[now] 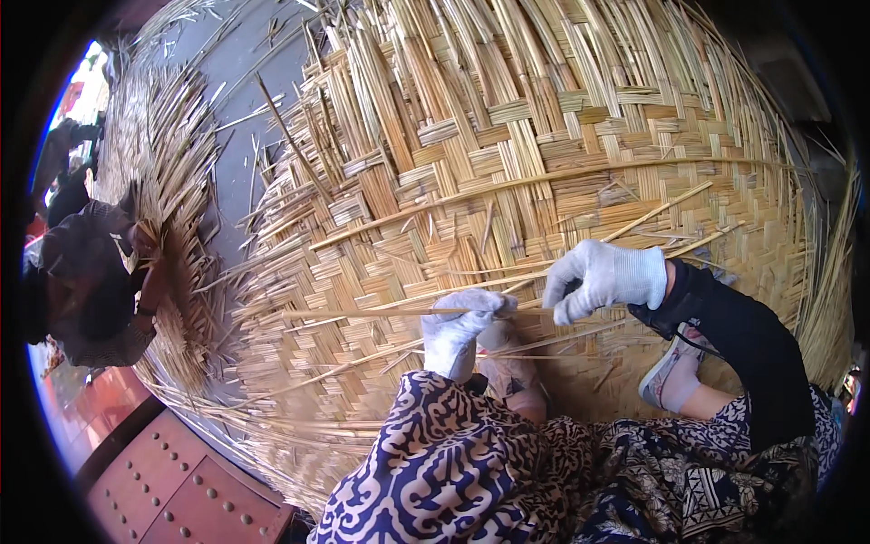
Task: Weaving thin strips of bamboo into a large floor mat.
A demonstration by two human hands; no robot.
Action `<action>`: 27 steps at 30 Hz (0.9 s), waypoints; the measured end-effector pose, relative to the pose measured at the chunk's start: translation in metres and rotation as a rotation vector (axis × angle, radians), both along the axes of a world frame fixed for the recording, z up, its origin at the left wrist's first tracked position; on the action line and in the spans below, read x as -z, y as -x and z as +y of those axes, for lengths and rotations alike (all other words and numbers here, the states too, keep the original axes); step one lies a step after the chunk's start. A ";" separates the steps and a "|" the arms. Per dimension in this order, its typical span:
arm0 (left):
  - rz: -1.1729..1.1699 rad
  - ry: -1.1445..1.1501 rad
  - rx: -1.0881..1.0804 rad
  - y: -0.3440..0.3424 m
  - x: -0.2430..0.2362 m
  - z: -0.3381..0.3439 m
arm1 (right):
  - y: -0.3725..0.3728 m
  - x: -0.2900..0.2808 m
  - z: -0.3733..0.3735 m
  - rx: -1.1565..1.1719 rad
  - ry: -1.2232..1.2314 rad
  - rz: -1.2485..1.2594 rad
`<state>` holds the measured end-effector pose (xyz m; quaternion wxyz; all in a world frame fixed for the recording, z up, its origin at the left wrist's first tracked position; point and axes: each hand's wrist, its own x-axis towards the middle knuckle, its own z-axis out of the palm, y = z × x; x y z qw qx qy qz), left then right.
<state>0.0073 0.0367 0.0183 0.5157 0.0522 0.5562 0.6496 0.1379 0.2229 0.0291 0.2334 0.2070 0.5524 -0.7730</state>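
Reed strip [362, 314], one: being held roughly level across the centre of the frame, above a woven mat [580, 213]. Pale tan, long, narrow, nearly straight, dry-looking. Right of its middle, the strip is being pinched by the gloved fingers of the left hand [458, 326]; its right end is being grasped at the fingertips of the right hand [598, 276]. Handling, as judged: light, springy, somewhat slick, liable to split if sharply bent; best being gripped at two spaced points.
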 end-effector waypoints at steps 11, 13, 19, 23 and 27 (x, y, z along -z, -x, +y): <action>0.121 0.099 -0.081 0.017 -0.002 0.019 | 0.010 -0.008 0.021 -0.015 -0.564 0.157; 0.049 0.197 -0.103 0.016 0.001 0.026 | 0.011 -0.006 0.023 0.029 -1.592 0.444; -0.112 0.350 0.438 0.010 -0.004 0.013 | -0.035 0.024 -0.017 -0.476 -1.524 0.432; -0.036 0.107 0.846 -0.016 -0.012 -0.010 | -0.041 0.029 -0.023 -0.308 -1.437 0.397; -0.095 0.277 0.818 -0.022 0.001 -0.026 | -0.025 0.014 -0.007 -0.255 -1.049 0.232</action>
